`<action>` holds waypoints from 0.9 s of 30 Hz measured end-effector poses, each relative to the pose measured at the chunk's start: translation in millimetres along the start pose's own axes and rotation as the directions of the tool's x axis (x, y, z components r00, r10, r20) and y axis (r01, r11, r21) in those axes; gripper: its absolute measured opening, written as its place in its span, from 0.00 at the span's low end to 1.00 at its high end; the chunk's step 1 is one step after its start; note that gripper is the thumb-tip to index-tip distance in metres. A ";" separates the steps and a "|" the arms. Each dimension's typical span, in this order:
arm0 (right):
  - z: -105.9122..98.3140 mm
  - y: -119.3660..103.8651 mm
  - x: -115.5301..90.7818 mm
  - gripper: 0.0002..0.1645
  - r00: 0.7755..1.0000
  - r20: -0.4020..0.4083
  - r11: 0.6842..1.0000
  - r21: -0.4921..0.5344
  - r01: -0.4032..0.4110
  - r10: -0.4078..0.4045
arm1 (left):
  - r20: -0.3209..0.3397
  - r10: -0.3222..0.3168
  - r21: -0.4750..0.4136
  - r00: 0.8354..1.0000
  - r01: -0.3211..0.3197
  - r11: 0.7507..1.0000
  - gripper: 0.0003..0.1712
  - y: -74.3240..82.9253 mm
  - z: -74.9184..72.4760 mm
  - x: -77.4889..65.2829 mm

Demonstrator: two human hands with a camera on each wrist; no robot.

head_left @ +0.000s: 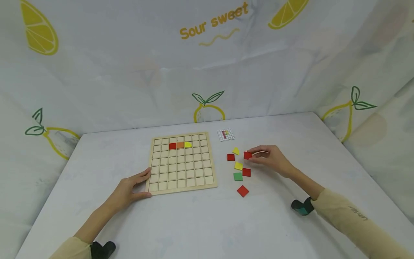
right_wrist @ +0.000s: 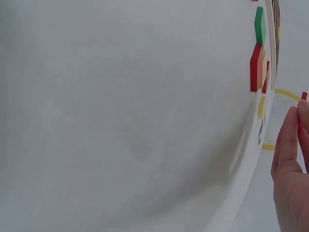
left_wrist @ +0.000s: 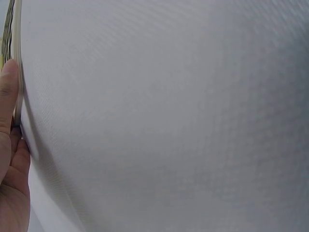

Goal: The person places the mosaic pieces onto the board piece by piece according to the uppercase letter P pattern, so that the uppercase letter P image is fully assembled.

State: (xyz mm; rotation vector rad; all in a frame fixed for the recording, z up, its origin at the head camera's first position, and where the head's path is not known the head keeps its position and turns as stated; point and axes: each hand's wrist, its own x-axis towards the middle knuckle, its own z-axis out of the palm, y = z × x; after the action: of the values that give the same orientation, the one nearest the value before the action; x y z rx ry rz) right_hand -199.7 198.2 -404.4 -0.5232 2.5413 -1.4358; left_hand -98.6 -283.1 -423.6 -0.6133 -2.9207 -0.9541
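A wooden grid board [head_left: 181, 189] lies on the table with a red tile [head_left: 173, 146], an orange tile [head_left: 180, 145] and a yellow tile [head_left: 188, 144] side by side in one of its upper rows. My left hand [head_left: 127, 190] grips the board's near left corner, thumb at the front edge and fingers along the left side. Between thumb and fingertips my right hand [head_left: 273, 160] pinches a red square tile [head_left: 247, 155], held up off the table. In the right wrist view that tile [right_wrist: 303, 95] shows only as a thin edge, mostly covered by the fingers.
Right of the board lie loose tiles: a yellow triangular one [head_left: 236, 151], a yellow one [head_left: 238, 166], a green one [head_left: 238, 176] and red ones [head_left: 230, 157]. A small card with a coloured grid pattern [head_left: 225, 135] lies behind them. A lemon-print cloth [head_left: 155, 79] hangs behind the table.
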 end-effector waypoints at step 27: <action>68.2 -54.3 49.8 0.20 0.980 -0.056 0.970 0.168 -0.179 0.190 | 0.011 -0.015 -0.003 1.000 0.015 1.000 0.44 1.3 -1.1 -0.6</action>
State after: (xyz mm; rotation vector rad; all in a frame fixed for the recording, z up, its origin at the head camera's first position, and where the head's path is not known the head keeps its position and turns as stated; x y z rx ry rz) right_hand -212.1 99.3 -392.5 -0.2067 2.4223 -1.5984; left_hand -97.7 -283.0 -422.0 -0.5999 -2.9380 -0.9603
